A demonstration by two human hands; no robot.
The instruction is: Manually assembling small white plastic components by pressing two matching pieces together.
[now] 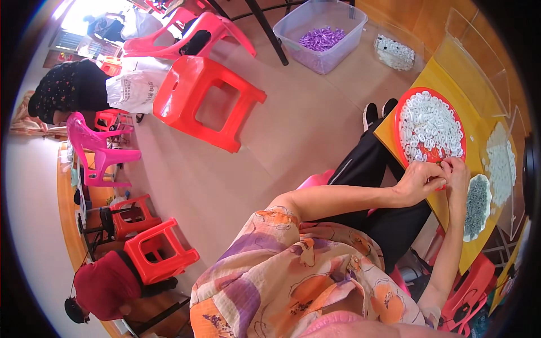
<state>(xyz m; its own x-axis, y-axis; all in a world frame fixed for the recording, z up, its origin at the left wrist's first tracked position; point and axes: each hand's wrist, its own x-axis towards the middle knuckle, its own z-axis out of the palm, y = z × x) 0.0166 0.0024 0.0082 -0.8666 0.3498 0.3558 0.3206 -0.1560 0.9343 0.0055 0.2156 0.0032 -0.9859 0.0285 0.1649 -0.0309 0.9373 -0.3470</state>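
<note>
Both my hands meet over the near edge of a round red tray [399,132] that holds a heap of small white plastic pieces [429,121]. The fingers of my left hand [420,183] are pinched together, touching those of my right hand [455,174], which is also closed. Whatever lies between the fingertips is too small and covered to name. Beside my right hand, a white dish with a wavy rim [469,234] holds many tiny grey parts [477,207]. Past it lies a spread of small pale pieces [499,163]. All of this rests on a yellow tabletop [389,135].
Clear plastic panels [473,67] stand along the table's far side. On the floor are a translucent tub [321,63] with purple pieces and a clear box [394,53] of white ones. Red stools [194,93], pink chairs [96,149] and other people [107,287] are at the left.
</note>
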